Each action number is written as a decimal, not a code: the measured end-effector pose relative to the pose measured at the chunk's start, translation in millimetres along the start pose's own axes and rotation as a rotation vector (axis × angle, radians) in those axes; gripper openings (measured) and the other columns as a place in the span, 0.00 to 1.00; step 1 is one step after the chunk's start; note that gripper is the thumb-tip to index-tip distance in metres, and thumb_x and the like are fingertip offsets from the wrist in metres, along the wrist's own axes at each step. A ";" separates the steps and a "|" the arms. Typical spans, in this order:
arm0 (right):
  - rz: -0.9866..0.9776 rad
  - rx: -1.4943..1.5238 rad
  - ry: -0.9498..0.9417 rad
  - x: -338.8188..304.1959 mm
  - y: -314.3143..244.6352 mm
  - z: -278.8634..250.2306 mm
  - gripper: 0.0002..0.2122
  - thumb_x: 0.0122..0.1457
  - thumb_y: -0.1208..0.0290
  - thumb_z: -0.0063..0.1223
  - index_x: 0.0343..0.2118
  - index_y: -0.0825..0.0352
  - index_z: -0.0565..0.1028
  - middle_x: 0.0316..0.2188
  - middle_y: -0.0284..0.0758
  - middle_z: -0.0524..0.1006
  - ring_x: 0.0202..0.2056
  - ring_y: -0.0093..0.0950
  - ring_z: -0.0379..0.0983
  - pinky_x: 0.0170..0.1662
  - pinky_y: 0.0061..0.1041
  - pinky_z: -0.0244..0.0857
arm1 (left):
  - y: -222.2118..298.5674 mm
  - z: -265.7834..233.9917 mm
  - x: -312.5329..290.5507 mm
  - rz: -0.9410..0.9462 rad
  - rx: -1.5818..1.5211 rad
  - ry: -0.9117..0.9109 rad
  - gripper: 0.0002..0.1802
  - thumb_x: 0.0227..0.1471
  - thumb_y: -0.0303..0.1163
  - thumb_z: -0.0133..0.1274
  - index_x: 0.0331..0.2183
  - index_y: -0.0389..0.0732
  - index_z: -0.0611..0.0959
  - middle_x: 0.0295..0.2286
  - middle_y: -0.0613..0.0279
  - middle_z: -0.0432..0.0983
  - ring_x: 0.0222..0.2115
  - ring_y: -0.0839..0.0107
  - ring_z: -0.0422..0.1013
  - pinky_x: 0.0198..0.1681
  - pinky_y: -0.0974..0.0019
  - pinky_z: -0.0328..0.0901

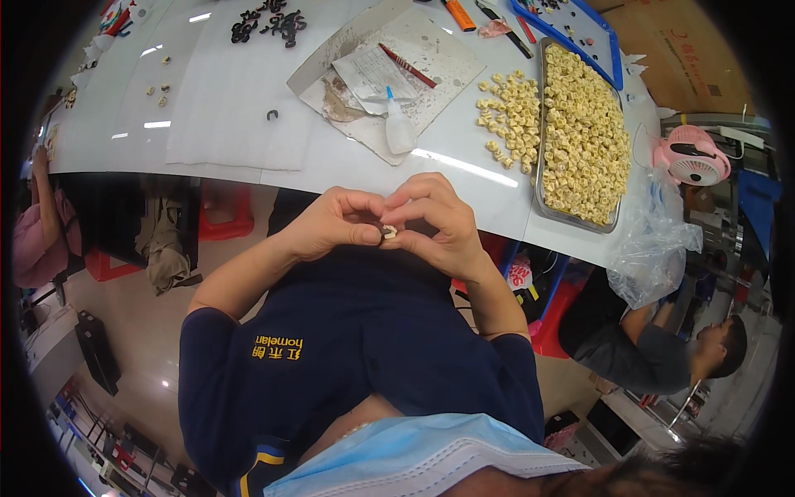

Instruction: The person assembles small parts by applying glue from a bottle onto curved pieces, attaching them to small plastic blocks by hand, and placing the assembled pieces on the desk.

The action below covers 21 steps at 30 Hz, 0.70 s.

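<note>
My left hand [338,222] and my right hand [440,222] meet in front of my chest, just off the table's near edge. Between their thumbs and fingertips they pinch a small cream-coloured part [390,233] with a dark bit against it. Fingers hide most of this piece, so how the two bits join cannot be made out. Beyond the hands, a squeeze bottle with a blue tip [400,131] lies on a stained cardboard sheet [451,60]. A single black curved piece [272,114] rests on a white foam sheet [224,137] to the left.
At the right, a metal tray [542,157] is heaped with cream parts, with more loose parts [507,112] beside it. Black pieces [283,29] cluster at the back. A red pen-like tool [407,65] lies on paper. A plastic bag [650,248] hangs near a pink fan [691,157]; someone sits nearby.
</note>
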State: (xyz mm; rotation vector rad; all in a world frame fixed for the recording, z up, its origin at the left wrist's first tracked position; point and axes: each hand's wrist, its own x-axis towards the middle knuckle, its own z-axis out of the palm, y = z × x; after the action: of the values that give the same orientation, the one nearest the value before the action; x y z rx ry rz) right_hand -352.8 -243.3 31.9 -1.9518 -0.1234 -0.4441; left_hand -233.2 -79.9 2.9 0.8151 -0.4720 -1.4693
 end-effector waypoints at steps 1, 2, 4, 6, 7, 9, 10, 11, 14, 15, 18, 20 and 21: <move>-0.013 0.040 -0.031 0.3 0.2 -1.8 0.13 0.36 0.75 0.66 0.29 0.64 0.77 0.32 0.31 0.74 0.36 0.29 0.67 0.40 0.26 0.61 | 0.3 -0.7 -0.1 0.000 -0.001 0.001 0.11 0.46 0.29 0.58 0.34 0.36 0.79 0.33 0.64 0.75 0.34 0.77 0.71 0.42 0.74 0.64; -0.012 0.041 -0.031 0.1 -0.4 -2.3 0.13 0.36 0.75 0.66 0.29 0.64 0.77 0.32 0.31 0.74 0.36 0.29 0.67 0.40 0.26 0.61 | 0.6 -1.7 -0.7 0.028 0.062 -0.021 0.10 0.46 0.28 0.58 0.33 0.36 0.79 0.32 0.65 0.75 0.34 0.78 0.70 0.41 0.74 0.64; 0.003 0.079 -0.056 -0.9 -2.6 -2.7 0.12 0.37 0.74 0.67 0.28 0.64 0.77 0.32 0.30 0.74 0.37 0.29 0.67 0.41 0.27 0.61 | 3.2 -1.5 -0.6 0.056 0.124 -0.042 0.10 0.45 0.28 0.59 0.32 0.36 0.80 0.32 0.65 0.75 0.33 0.78 0.69 0.40 0.74 0.63; -0.004 0.080 -0.062 -1.6 -4.0 -3.2 0.12 0.37 0.73 0.67 0.27 0.64 0.77 0.31 0.29 0.74 0.37 0.29 0.67 0.41 0.27 0.61 | 10.6 0.5 0.7 0.072 0.212 -0.067 0.09 0.45 0.27 0.59 0.32 0.35 0.80 0.31 0.65 0.75 0.33 0.78 0.69 0.39 0.74 0.62; -0.011 0.079 -0.068 -1.8 -4.7 -3.7 0.12 0.37 0.73 0.67 0.27 0.64 0.77 0.31 0.29 0.74 0.37 0.29 0.67 0.41 0.27 0.61 | 13.3 1.5 1.2 0.071 0.213 -0.067 0.09 0.45 0.27 0.59 0.32 0.35 0.80 0.31 0.65 0.75 0.33 0.78 0.69 0.39 0.74 0.62; -0.019 0.059 -0.066 0.5 -9.7 -7.0 0.12 0.37 0.73 0.67 0.27 0.64 0.77 0.30 0.29 0.74 0.37 0.29 0.67 0.41 0.27 0.61 | 17.2 3.7 2.5 0.083 0.252 -0.094 0.10 0.44 0.27 0.59 0.32 0.35 0.80 0.31 0.65 0.75 0.34 0.79 0.68 0.40 0.74 0.62; -0.027 0.037 -0.066 1.3 -12.0 -8.7 0.12 0.37 0.73 0.67 0.27 0.64 0.77 0.30 0.28 0.74 0.37 0.29 0.67 0.41 0.27 0.61 | 16.8 5.6 3.1 0.081 0.254 -0.095 0.10 0.44 0.27 0.59 0.32 0.35 0.80 0.31 0.65 0.75 0.34 0.79 0.68 0.40 0.74 0.62; -0.028 0.037 -0.062 1.3 -13.5 -9.9 0.12 0.37 0.73 0.67 0.27 0.64 0.77 0.30 0.28 0.74 0.37 0.29 0.67 0.41 0.27 0.61 | 15.6 8.6 3.2 0.133 0.292 -0.081 0.10 0.45 0.27 0.59 0.32 0.35 0.80 0.32 0.65 0.74 0.34 0.78 0.68 0.40 0.74 0.62; -0.041 0.032 -0.067 1.0 -14.3 -12.7 0.11 0.37 0.75 0.66 0.25 0.64 0.75 0.32 0.28 0.73 0.39 0.29 0.66 0.39 0.25 0.62 | 9.6 14.2 4.7 0.207 0.303 -0.066 0.11 0.47 0.28 0.58 0.34 0.35 0.79 0.33 0.64 0.73 0.35 0.78 0.68 0.40 0.74 0.62; -0.016 0.055 -0.052 0.4 -13.7 -12.8 0.11 0.38 0.75 0.66 0.25 0.64 0.75 0.32 0.29 0.73 0.39 0.29 0.66 0.39 0.24 0.63 | 7.8 16.0 5.0 0.228 0.273 -0.065 0.11 0.47 0.29 0.57 0.35 0.35 0.78 0.34 0.64 0.73 0.35 0.78 0.67 0.40 0.75 0.62; 0.048 0.151 0.010 -4.3 -7.4 -7.0 0.11 0.38 0.75 0.66 0.26 0.64 0.75 0.32 0.31 0.74 0.37 0.28 0.68 0.39 0.23 0.64 | 8.2 25.1 4.6 0.197 0.192 0.017 0.13 0.50 0.31 0.55 0.38 0.35 0.77 0.34 0.64 0.72 0.35 0.78 0.67 0.40 0.75 0.62; 0.087 0.224 0.056 -6.8 -3.1 -0.5 0.12 0.39 0.76 0.66 0.28 0.65 0.75 0.32 0.32 0.74 0.35 0.28 0.70 0.38 0.22 0.65 | 7.2 20.5 7.1 0.189 0.190 0.023 0.13 0.51 0.31 0.54 0.38 0.35 0.77 0.34 0.65 0.72 0.36 0.79 0.67 0.40 0.75 0.62; 0.061 0.202 0.129 -7.7 -2.2 2.5 0.13 0.39 0.76 0.66 0.29 0.65 0.75 0.32 0.34 0.74 0.34 0.28 0.71 0.37 0.22 0.66 | 5.8 18.7 7.5 0.182 0.184 0.031 0.13 0.52 0.31 0.53 0.38 0.36 0.77 0.33 0.65 0.72 0.36 0.79 0.66 0.40 0.75 0.62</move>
State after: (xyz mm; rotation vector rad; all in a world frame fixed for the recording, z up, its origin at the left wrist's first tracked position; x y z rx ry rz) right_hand -359.9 -239.2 30.1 -1.7199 -0.0242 -0.4964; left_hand -242.2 -91.3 18.0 0.9138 -0.6479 -1.2559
